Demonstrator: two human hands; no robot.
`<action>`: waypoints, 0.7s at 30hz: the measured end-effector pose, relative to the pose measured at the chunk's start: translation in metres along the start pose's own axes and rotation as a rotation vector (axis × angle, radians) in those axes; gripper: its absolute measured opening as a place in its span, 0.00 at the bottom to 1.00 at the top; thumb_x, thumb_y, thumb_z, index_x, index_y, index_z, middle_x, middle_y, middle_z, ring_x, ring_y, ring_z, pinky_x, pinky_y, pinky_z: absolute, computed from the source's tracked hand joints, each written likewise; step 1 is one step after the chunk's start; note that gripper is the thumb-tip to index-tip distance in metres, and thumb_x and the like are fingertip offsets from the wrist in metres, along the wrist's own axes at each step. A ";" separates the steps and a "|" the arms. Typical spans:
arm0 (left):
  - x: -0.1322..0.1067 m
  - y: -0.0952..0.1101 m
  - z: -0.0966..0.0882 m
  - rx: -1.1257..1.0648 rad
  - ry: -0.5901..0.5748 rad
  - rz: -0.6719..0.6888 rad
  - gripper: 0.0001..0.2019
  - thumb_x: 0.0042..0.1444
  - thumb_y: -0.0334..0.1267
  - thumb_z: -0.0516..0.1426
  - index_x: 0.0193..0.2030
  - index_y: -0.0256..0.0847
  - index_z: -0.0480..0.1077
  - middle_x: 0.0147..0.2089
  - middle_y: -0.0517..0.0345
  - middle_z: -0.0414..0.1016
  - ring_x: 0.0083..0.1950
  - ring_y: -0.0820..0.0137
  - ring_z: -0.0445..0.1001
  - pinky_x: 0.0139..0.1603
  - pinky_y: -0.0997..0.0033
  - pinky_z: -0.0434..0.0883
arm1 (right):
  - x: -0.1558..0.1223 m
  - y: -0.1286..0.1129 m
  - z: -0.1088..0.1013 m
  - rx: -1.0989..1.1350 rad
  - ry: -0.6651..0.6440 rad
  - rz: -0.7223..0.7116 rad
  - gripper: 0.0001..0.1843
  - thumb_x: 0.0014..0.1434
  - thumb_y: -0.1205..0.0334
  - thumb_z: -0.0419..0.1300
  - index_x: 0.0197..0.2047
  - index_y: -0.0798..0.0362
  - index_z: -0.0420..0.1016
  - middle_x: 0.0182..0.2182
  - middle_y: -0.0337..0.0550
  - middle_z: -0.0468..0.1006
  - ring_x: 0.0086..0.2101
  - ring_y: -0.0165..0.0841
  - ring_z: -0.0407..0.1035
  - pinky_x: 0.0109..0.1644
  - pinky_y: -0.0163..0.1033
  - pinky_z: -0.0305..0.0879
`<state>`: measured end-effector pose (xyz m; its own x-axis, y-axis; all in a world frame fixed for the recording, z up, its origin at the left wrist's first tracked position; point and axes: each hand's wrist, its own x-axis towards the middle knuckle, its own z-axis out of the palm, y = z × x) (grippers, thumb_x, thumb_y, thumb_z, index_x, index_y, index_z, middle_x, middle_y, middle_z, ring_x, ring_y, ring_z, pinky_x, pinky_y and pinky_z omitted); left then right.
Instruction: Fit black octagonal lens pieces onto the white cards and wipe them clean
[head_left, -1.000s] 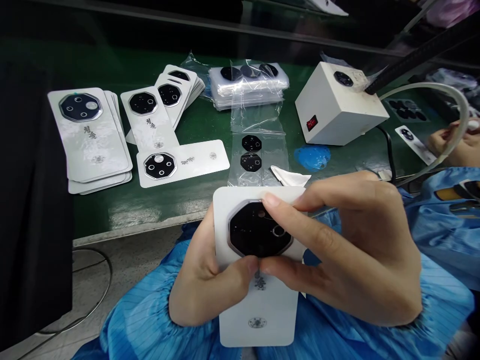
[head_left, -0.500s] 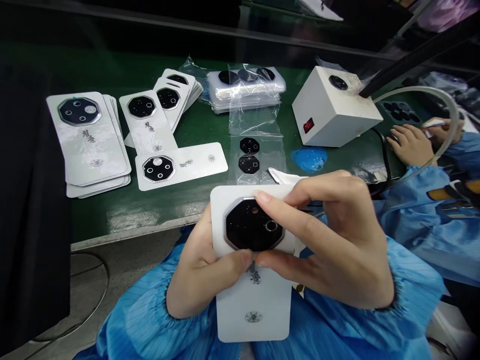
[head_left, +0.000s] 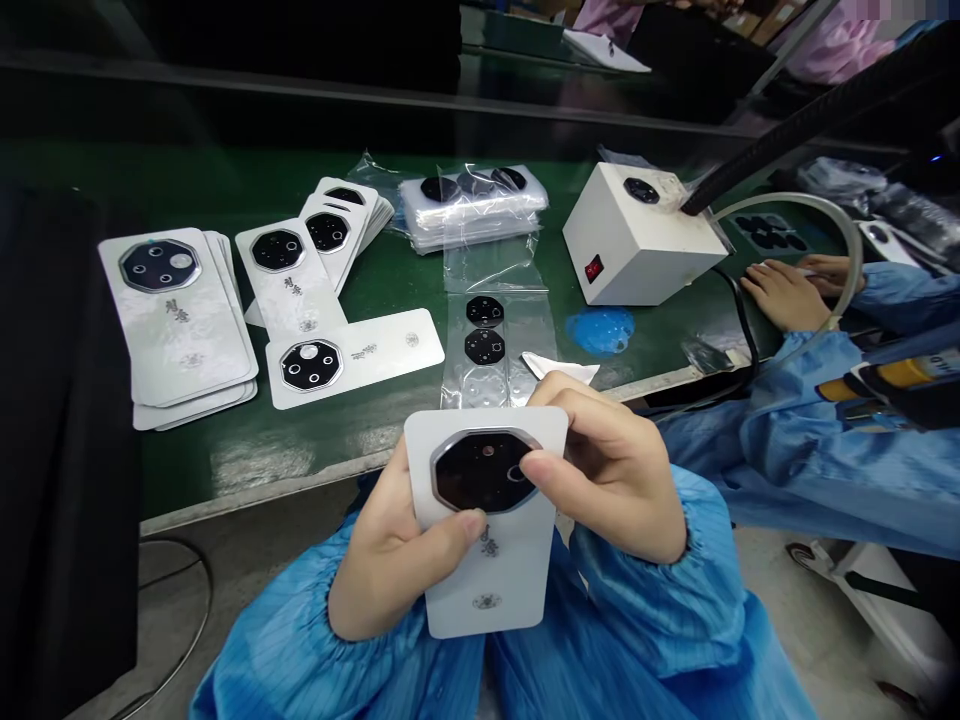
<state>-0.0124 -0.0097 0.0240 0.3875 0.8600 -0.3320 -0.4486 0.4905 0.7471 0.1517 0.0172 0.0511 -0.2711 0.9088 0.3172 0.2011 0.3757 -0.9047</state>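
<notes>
A white phone back cover (head_left: 487, 575) is held upright between my hands, above my lap. On its upper part is a black octagonal camera lens plate (head_left: 480, 478) in a silver frame. My left hand (head_left: 401, 560) grips the cover's left side, its thumb lying at the plate's lower edge and its fingers hidden behind. My right hand (head_left: 611, 470) pinches the upper right side, with the thumb on the plate's right edge and the other fingers behind the cover. Just beyond lies a clear film strip (head_left: 532, 325) bearing two black lens plates (head_left: 484, 346).
Stacked phone covers (head_left: 187, 350) stand at the left, with more covers (head_left: 356, 360) beside them. Behind the film sits a pile of bagged lens sheets (head_left: 480, 225). A white box (head_left: 637, 240) with a red switch, a blue putty patch (head_left: 600, 330) and a co-worker's hand (head_left: 784, 295) are rightward.
My right thumb has moved from below the lens plate onto its right edge, and the index finger has left the plate's top for behind the cover. The view has shifted slightly.
</notes>
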 end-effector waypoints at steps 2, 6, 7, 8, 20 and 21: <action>0.001 -0.001 -0.002 0.060 -0.010 0.047 0.17 0.48 0.35 0.61 0.46 0.44 0.66 0.35 0.60 0.73 0.32 0.70 0.73 0.30 0.73 0.73 | -0.001 0.000 0.001 0.011 0.006 0.010 0.11 0.55 0.66 0.58 0.23 0.55 0.63 0.22 0.36 0.62 0.24 0.24 0.58 0.24 0.32 0.54; 0.004 -0.003 -0.008 0.271 -0.056 0.247 0.13 0.53 0.36 0.59 0.46 0.48 0.70 0.40 0.61 0.74 0.36 0.72 0.73 0.33 0.78 0.71 | -0.005 0.004 0.001 0.041 0.046 0.027 0.12 0.55 0.64 0.58 0.23 0.55 0.62 0.21 0.34 0.60 0.23 0.24 0.56 0.25 0.32 0.53; 0.005 -0.003 -0.010 0.355 -0.080 0.289 0.12 0.54 0.36 0.58 0.47 0.50 0.70 0.39 0.62 0.75 0.37 0.73 0.73 0.34 0.79 0.70 | -0.006 0.005 0.001 0.058 0.066 0.046 0.12 0.56 0.64 0.58 0.23 0.54 0.62 0.21 0.34 0.60 0.23 0.23 0.55 0.24 0.32 0.52; 0.006 -0.003 -0.012 0.446 -0.108 0.328 0.10 0.56 0.36 0.57 0.45 0.50 0.71 0.37 0.63 0.75 0.36 0.74 0.72 0.33 0.80 0.69 | -0.006 0.007 0.001 0.083 0.084 0.073 0.12 0.56 0.63 0.58 0.23 0.54 0.61 0.21 0.33 0.59 0.22 0.23 0.54 0.24 0.31 0.51; 0.009 -0.003 -0.015 0.328 0.018 0.199 0.12 0.55 0.46 0.57 0.29 0.39 0.71 0.22 0.62 0.70 0.20 0.77 0.64 0.17 0.79 0.61 | -0.011 0.011 0.016 0.396 -0.045 0.375 0.06 0.54 0.62 0.59 0.31 0.55 0.70 0.25 0.38 0.71 0.24 0.25 0.63 0.23 0.29 0.62; 0.009 -0.002 -0.015 0.327 0.025 0.193 0.13 0.55 0.46 0.57 0.28 0.38 0.71 0.22 0.61 0.70 0.20 0.76 0.64 0.17 0.79 0.61 | -0.011 0.011 0.017 0.387 -0.032 0.376 0.05 0.54 0.62 0.59 0.30 0.55 0.69 0.24 0.38 0.70 0.23 0.25 0.63 0.23 0.29 0.62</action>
<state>-0.0200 -0.0010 0.0107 0.2996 0.9374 -0.1775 -0.2293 0.2514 0.9403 0.1410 0.0078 0.0328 -0.2773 0.9594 -0.0517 -0.0703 -0.0739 -0.9948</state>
